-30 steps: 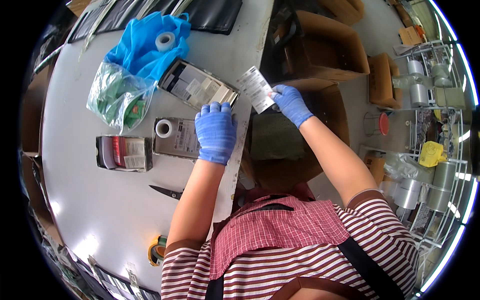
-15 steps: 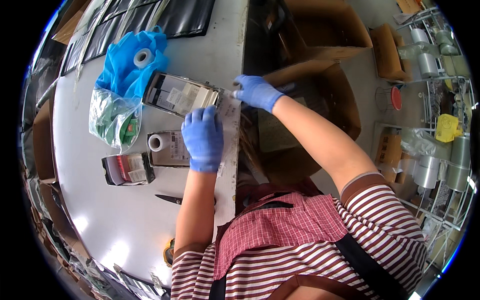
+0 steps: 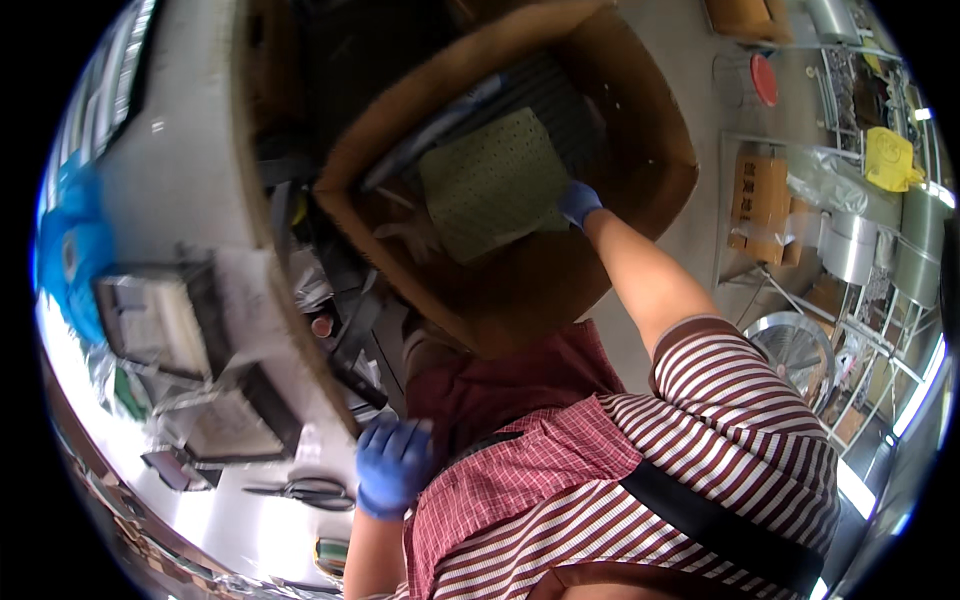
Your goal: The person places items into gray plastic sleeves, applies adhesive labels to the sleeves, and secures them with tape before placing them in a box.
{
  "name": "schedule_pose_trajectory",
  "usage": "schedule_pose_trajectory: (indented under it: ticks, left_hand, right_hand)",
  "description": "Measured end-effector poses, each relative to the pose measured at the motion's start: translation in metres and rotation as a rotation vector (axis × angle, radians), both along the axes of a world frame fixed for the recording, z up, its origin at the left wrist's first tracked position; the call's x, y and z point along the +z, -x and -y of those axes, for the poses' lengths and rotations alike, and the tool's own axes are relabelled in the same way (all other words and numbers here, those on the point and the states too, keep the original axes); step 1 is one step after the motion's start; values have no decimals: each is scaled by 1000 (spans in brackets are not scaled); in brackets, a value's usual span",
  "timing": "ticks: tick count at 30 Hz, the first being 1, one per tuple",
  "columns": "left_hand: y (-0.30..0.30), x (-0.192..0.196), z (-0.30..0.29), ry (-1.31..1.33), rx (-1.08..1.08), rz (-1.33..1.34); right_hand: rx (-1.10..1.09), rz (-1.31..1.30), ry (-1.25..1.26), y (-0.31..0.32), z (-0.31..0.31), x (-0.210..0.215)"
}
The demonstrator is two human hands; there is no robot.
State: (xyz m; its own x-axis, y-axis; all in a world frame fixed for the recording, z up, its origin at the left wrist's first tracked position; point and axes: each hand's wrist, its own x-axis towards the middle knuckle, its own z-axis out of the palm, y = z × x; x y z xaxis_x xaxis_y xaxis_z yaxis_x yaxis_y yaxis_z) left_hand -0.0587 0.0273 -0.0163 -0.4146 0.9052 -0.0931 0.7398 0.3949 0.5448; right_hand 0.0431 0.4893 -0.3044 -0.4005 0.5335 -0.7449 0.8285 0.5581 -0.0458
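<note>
My right hand, in a blue glove, reaches down into a large cardboard box. It is at the right edge of a green sheet with small dots inside the box; its fingers are mostly hidden. My left hand, gloved in blue too, is by the table's edge at my waist. Motion smears its fingers, and I see nothing held in them. Scissors lie on the table to its left. Beyond them sit blurred open trays, one dark-walled and another farther away.
A blue plastic bag with a white roll lies at the table's far left. A tape roll sits near the front. On the right are a metal fan, a wire basket with a red disc, and racks with foil-coloured rolls.
My view has swung right, toward the box. My right hand has gone from beside the tray on the table down into the box. My left hand has drawn back to the table's edge.
</note>
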Motion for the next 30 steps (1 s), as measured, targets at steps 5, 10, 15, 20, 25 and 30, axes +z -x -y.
schedule_pose_trajectory:
  ticks: [5, 10, 15, 20, 25, 30]
  left_hand:
    - [2, 6, -14, 143, -56, -6]
    - [12, 31, -51, 392, -118, -38]
    - [-1, 28, -52, 352, -92, -205]
    - [3, 49, -63, 407, -36, -111]
    - [0, 47, -58, 406, -19, -131]
    - [-1, 40, -61, 412, 15, -109]
  right_hand:
    - [10, -99, -86, 4, -65, -107]
    - [-245, -159, -82, 54, -129, -155]
    - [322, -18, 176, 58, -102, -143]
    - [645, -221, 525, -99, 3, -15]
    - [652, -291, 598, -148, 39, 16]
    - [694, -189, 557, -118, 45, 32]
